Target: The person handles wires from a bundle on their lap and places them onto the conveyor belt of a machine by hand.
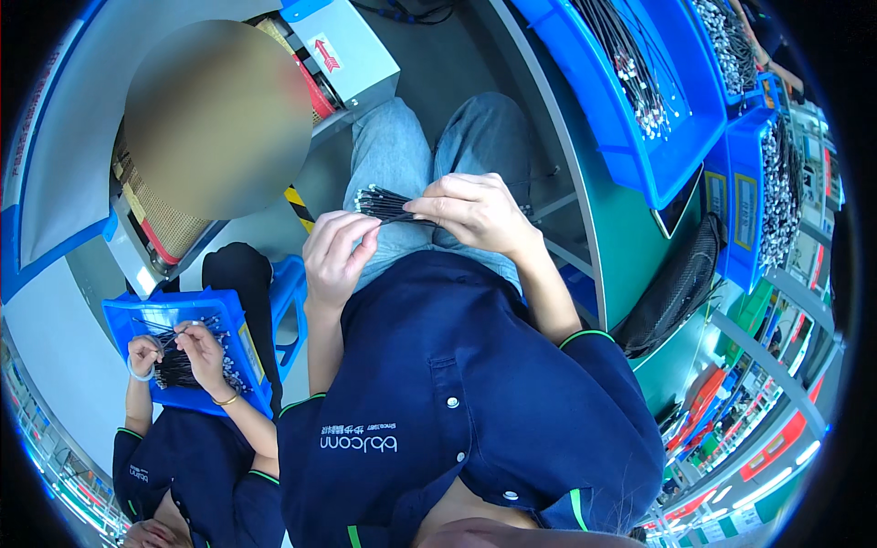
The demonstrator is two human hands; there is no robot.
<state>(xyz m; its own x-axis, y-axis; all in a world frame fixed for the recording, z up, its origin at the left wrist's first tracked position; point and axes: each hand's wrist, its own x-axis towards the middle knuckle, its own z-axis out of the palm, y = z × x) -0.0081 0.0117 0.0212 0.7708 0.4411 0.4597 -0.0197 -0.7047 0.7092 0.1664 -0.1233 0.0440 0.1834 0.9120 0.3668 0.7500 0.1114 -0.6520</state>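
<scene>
right hand [475, 212] pinches a bundle of black cables [388, 205] over the lap; left hand [336, 256], fingers curled, touches the bundle's end. blue bin [671, 137] sits right.

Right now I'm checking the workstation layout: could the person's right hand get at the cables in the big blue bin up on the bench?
Probably not straight away. The right hand is pinching the bundle of black cables with the left hand, and the blue bin sits well off to the right, beyond the bench edge. Nothing blocks the path.
</scene>
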